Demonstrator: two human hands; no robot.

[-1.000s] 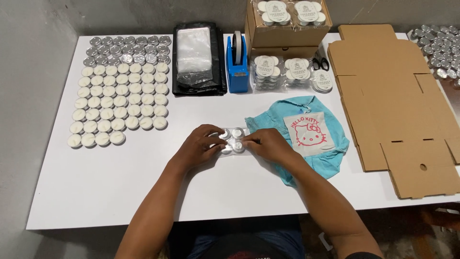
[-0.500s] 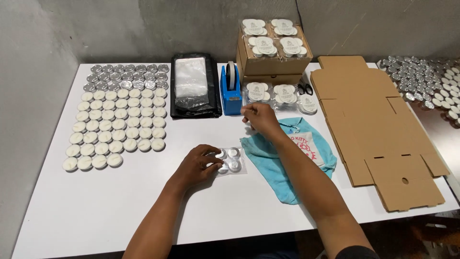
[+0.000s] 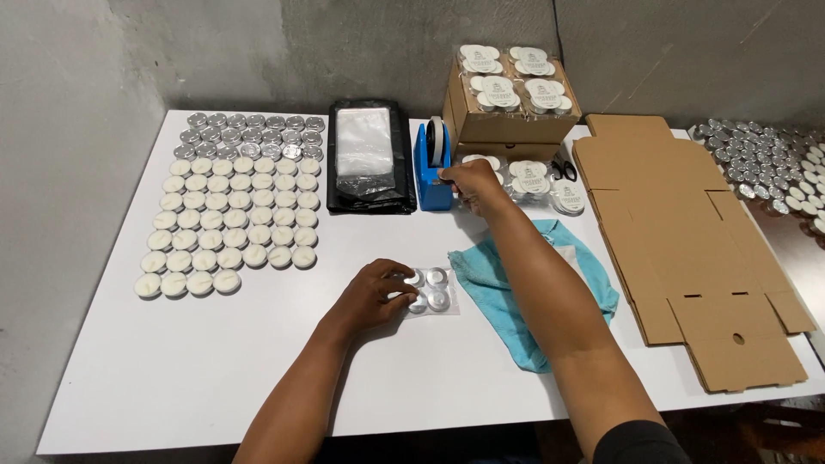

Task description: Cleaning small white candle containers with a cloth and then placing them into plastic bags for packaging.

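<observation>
My left hand (image 3: 371, 295) rests on a small clear packet of tealight candles (image 3: 432, 290) lying on the white table (image 3: 215, 361), fingertips pressing its left side. My right hand (image 3: 471, 182) reaches far forward to the blue tape dispenser (image 3: 432, 165), its fingers pinched at the dispenser's front edge where the tape comes off. My right forearm crosses over a light blue cloth (image 3: 516, 288) that lies just right of the packet.
Rows of white tealights (image 3: 228, 225) fill the left, with silver-cupped ones behind. A black bag with clear sleeves (image 3: 368, 161) lies beside the dispenser. A cardboard box topped with packed candle packets (image 3: 507, 96) stands at the back; flat cardboard (image 3: 679, 241) lies to the right.
My right hand left the packet and moved up and away to the tape dispenser. My left hand stayed on the packet. The view shifted so the cloth lies partly under my right arm.
</observation>
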